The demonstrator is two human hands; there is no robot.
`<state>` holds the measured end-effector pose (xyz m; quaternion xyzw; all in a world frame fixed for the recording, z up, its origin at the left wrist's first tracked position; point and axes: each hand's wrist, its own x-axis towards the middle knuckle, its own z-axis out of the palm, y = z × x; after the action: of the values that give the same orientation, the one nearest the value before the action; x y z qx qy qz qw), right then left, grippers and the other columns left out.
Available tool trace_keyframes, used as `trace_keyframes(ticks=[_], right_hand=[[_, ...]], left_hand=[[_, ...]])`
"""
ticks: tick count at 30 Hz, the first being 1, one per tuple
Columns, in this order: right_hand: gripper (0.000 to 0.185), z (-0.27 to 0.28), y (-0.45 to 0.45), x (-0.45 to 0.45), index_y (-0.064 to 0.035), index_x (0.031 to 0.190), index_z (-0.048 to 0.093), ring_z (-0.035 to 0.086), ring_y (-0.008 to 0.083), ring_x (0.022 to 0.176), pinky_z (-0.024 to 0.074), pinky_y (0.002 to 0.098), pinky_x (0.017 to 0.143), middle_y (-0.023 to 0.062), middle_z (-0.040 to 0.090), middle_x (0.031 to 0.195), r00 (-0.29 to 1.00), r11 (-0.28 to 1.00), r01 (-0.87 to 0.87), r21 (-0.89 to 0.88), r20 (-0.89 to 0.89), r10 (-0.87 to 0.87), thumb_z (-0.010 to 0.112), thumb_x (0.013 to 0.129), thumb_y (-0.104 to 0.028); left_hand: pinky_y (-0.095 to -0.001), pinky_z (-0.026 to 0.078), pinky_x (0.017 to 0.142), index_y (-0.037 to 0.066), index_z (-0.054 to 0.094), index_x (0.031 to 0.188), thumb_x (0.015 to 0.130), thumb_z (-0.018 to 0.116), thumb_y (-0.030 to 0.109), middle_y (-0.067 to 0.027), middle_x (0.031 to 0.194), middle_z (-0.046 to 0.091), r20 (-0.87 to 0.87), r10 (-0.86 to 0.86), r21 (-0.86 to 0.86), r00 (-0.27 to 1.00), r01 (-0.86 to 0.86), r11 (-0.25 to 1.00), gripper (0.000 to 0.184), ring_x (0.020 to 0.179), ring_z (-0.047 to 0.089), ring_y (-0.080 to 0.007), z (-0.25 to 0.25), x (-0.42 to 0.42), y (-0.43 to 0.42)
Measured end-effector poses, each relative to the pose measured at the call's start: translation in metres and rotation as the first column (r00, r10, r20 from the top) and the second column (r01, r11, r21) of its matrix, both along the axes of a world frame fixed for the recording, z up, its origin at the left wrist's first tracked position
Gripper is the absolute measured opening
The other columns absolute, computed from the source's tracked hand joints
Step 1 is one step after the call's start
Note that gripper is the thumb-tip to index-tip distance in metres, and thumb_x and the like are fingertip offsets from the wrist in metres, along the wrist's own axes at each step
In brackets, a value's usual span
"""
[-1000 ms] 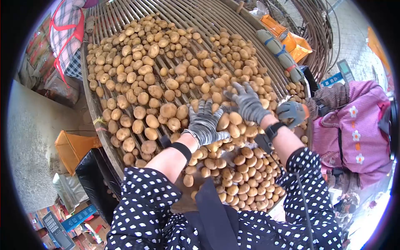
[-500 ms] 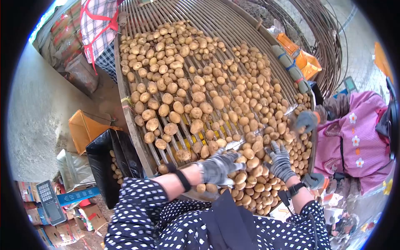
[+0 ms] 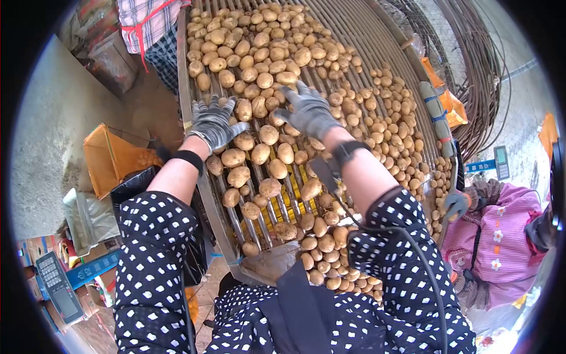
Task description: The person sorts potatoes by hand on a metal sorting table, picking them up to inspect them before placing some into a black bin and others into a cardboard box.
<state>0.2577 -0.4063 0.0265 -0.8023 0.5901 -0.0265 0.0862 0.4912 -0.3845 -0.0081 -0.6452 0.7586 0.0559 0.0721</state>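
Note:
Many potatoes (image 3: 269, 135) lie spread over a slatted metal rack (image 3: 348, 29). My left hand (image 3: 214, 123), in a striped grey glove, lies with fingers apart at the rack's left edge, beside the potatoes. Further right, my right hand (image 3: 311, 111), gloved the same way, reaches over the potatoes with its fingers spread. Neither hand has a potato in its grip. Below the lower end of the slats, more potatoes are heaped, partly hidden by my right sleeve.
A co-worker in a pink top (image 3: 501, 236) is at the right, one gloved hand (image 3: 456, 205) by the rack. Someone in plaid (image 3: 154, 23) stands upper left. Also around are an orange bag (image 3: 106, 159), a scale display (image 3: 61, 287) and a rolled cloth (image 3: 436, 115).
Both my hands have moved from the lower heap up the rack, the left to its left edge. The view has shifted, and the co-worker's hand is lower in it.

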Motion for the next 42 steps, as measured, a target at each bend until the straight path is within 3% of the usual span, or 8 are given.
trace_keyframes(ticks=[4,17,25,30,32,34,36,42], right_hand=[[0.083,-0.02,0.005,0.036,-0.0241,0.15,0.038,0.017,0.0432,0.147,0.0213,0.0614,0.115,0.017,0.021,0.16,0.982,0.981,-0.034,0.192,-0.175,0.069,0.061,0.082,-0.066],[0.066,-0.019,0.245,-0.111,-0.0237,0.143,0.049,0.024,0.0436,0.144,0.0158,0.0586,0.116,0.0159,0.031,0.156,0.974,0.994,-0.016,0.11,-0.222,0.04,0.064,0.085,-0.052],[0.065,-0.032,0.392,-0.191,-0.0232,0.141,0.052,0.034,0.0432,0.139,0.0266,0.0594,0.112,0.0104,0.039,0.153,0.963,0.974,0.218,-0.064,-0.148,-0.226,0.068,0.083,-0.048],[0.059,-0.03,0.453,-0.228,-0.0224,0.135,0.057,0.039,0.0429,0.135,0.0304,0.0558,0.111,0.0157,0.039,0.15,0.941,0.959,0.262,-0.106,-0.191,-0.279,0.073,0.079,-0.034],[0.059,-0.033,0.474,-0.238,-0.0221,0.13,0.06,0.039,0.0433,0.134,0.0337,0.0534,0.11,0.0167,0.037,0.151,0.934,0.938,0.337,-0.079,-0.093,-0.344,0.078,0.075,-0.027],[0.059,-0.042,0.489,-0.249,-0.0225,0.128,0.062,0.04,0.0421,0.134,0.0356,0.0522,0.109,0.0174,0.038,0.15,0.936,0.936,0.343,-0.085,-0.059,-0.348,0.08,0.072,-0.025],[0.057,-0.046,0.504,-0.259,-0.0213,0.126,0.063,0.042,0.0418,0.132,0.0364,0.0523,0.108,0.0171,0.038,0.149,0.924,0.924,0.379,-0.041,-0.03,-0.38,0.08,0.072,-0.023],[0.035,-0.047,0.511,-0.276,-0.0112,0.111,0.07,0.055,0.0328,0.117,0.0419,0.0458,0.101,0.0131,0.062,0.122,0.877,0.874,0.476,-0.095,0.127,-0.464,0.073,0.079,-0.025]], left_hand=[[-0.0579,0.017,0.116,0.01,0.031,0.152,0.083,0.059,0.064,-0.024,0.156,0.027,-0.124,0.024,0.047,0.992,-0.019,0.999,0.091,0.144,0.024,-0.045,0.008,-0.025,0.025],[-0.0722,0.012,0.11,0.021,0.016,0.157,0.079,0.064,0.066,-0.0249,0.159,0.016,-0.281,-0.297,0.224,0.913,0.363,0.904,0.102,0.144,0.022,-0.0462,0.021,-0.148,0.215],[-0.0636,0.01,0.116,0.007,0.015,0.155,0.076,0.069,0.06,-0.0292,0.154,0.024,-0.18,-0.62,0.151,0.764,0.644,0.75,0.109,0.143,0.023,-0.045,0.01,-0.204,0.313],[-0.0547,0.027,0.114,0.009,0.042,0.146,0.077,0.075,0.045,-0.0318,0.152,0.026,-0.319,-0.756,0.046,0.572,0.806,0.59,0.084,0.139,0.031,-0.0469,0.025,-0.189,0.326],[-0.046,0.036,0.111,0.01,0.047,0.143,0.079,0.076,0.036,-0.0305,0.154,0.024,-0.436,-0.686,0.302,0.583,0.813,0.498,0.075,0.135,0.037,-0.0456,0.045,-0.185,0.323],[-0.0392,0.044,0.105,0.008,0.053,0.137,0.082,0.074,0.031,-0.0278,0.146,0.041,-0.499,-0.673,0.241,0.547,0.833,0.499,0.064,0.126,0.051,-0.0399,0.055,-0.172,0.313],[-0.0379,0.049,0.1,0.005,0.058,0.131,0.083,0.074,0.027,-0.0222,0.126,0.062,-0.496,-0.366,0.508,0.787,0.605,0.614,0.054,0.115,0.061,-0.0343,0.064,-0.163,0.291],[-0.036,0.055,0.087,-0.002,0.063,0.118,0.085,0.073,0.016,-0.0162,0.106,0.071,-0.548,-0.419,0.079,0.724,0.543,0.836,0.039,0.098,0.069,-0.0273,0.03,-0.134,0.262]])
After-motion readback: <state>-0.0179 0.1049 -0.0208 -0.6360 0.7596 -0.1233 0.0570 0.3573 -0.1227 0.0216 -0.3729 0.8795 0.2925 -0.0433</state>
